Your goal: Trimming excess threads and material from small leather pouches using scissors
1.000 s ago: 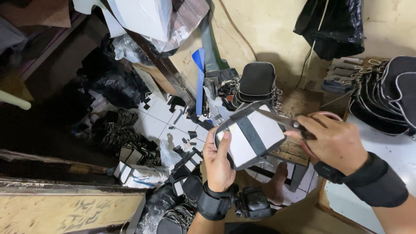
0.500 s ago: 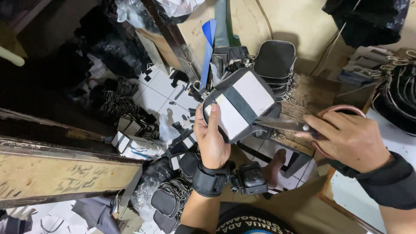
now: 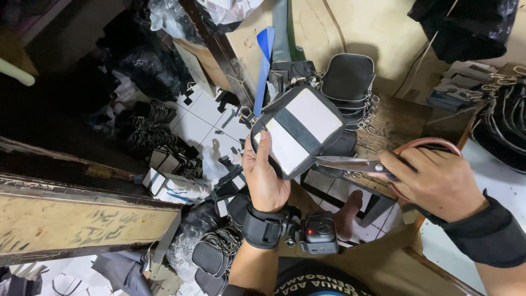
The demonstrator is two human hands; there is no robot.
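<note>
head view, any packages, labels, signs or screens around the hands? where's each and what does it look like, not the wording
Small boxes: floor left of the left hand, white with dark edges, heaped.
Plastic bag: top centre, white, crumpled.
Black bag: top right, glossy.
Plank: lower left, tan, faint scrawl.
Small camera: by left wrist, black, red-lit face.
Right hand: holds scissors, no label visible.

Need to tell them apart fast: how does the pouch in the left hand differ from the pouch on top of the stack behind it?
The held pouch is opened flat, showing white lining panels with a dark centre strip; the stacked pouch is closed and all black. The held one is gripped by the left hand; the stacked one sits untouched. Both are small with rounded corners.
</note>
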